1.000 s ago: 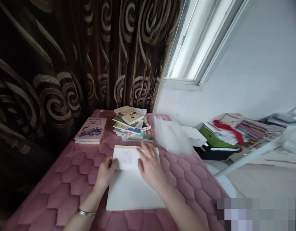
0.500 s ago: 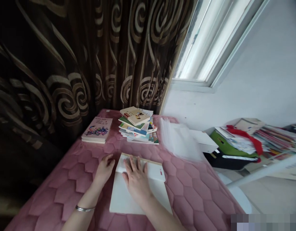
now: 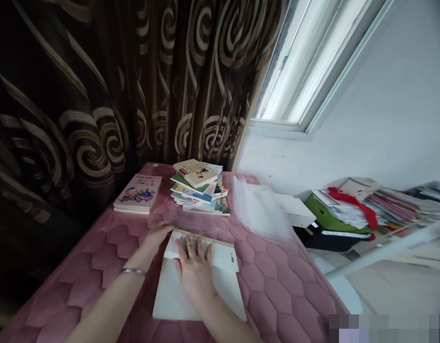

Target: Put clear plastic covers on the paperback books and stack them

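Observation:
A white book (image 3: 220, 281) lies flat on the pink quilted table cover (image 3: 109, 257) in front of me, its top flap folded down. My right hand (image 3: 193, 267) lies flat on the book with fingers stretched out, pressing the folded part. My left hand (image 3: 156, 234) rests at the book's upper left corner, fingers extended on the cover beside a clear plastic sheet (image 3: 195, 221). A silver bracelet (image 3: 133, 271) sits on my left wrist.
A stack of colourful books (image 3: 198, 188) stands behind the white book, a pink-covered book pile (image 3: 138, 193) to its left. Clear plastic sleeves (image 3: 259, 207) lie at the table's right edge. Dark patterned curtain behind; cluttered papers and a green folder (image 3: 330, 216) lie right.
My right hand slid from the book's right side to the middle of the folded flap. My left hand shifted slightly up to the book's upper left corner. The camera view shifted a little.

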`<state>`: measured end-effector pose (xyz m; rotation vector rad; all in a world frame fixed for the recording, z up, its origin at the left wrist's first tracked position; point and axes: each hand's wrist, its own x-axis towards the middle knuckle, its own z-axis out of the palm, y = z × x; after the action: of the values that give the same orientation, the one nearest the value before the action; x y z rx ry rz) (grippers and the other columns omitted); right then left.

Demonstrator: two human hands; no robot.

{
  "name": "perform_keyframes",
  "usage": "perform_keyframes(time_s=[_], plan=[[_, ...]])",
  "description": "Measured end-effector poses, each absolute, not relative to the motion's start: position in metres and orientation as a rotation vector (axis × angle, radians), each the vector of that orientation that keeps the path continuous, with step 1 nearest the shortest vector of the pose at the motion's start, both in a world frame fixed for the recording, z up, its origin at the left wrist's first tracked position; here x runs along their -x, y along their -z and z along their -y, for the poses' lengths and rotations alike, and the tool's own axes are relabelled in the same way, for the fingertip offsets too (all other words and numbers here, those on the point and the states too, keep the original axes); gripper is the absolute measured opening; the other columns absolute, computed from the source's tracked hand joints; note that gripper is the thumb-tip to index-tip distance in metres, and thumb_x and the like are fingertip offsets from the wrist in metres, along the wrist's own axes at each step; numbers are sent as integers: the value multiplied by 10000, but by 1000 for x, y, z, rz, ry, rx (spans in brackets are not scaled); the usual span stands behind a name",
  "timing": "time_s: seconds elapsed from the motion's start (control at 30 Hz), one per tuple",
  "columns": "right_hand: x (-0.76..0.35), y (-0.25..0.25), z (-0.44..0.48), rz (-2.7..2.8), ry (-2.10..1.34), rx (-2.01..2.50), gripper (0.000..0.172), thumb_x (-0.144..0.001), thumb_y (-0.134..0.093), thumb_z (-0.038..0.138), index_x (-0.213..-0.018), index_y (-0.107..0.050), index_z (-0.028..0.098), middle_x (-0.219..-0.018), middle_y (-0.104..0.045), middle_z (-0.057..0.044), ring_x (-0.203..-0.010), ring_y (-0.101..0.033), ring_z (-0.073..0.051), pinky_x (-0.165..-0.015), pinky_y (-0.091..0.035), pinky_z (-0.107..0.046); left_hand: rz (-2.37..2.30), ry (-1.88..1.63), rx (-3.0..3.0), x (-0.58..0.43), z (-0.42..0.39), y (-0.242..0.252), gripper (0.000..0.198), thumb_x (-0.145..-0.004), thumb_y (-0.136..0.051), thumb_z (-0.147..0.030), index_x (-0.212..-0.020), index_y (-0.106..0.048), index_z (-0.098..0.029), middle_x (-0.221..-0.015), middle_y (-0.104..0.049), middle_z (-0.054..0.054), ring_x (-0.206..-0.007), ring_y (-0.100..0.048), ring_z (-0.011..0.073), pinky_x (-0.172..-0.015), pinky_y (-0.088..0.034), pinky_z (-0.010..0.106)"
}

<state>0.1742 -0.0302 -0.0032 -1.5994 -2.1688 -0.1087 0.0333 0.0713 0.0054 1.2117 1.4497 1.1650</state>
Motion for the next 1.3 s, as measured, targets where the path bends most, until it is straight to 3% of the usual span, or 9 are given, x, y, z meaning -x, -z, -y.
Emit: perform_keyframes(time_s=[0.27,0.5,1.3], plan=[[-173,4,30,2194,114,1601,427,-932,-460,377,-1354,-478,313,-1409,-480,-105,-1256,-434,-410,-959,-305,-710,-1132,-1257,-1097,-38,-46,-15,427,-595,-688,-389,-939,-631,-143,-921,-740,105,-826,-679,234,-747,-511,338],[-175,2,28,2224,143,1566,419,-940,-447,360,-1351,-484,293,-1403,-484,-120,-1248,-443,-408,-945,-321,-702,-1101,-1289,-1060,-36,-41,-4,610,-582,-729,-395,-1118,-601,-134,-999,-731,118,-920,-675,269,-828,-511,386],[-178,3,26,2270,142,1507,437,-931,-469,327,-1366,-468,288,-1457,-418,-94,-1304,-386,-359,-1031,-293,-624,-1184,-1287,-1132,-41,-32,-13,472,-615,-638,-346,-1042,-586,-151,-873,-710,55,-827,-662,209,-730,-492,299]])
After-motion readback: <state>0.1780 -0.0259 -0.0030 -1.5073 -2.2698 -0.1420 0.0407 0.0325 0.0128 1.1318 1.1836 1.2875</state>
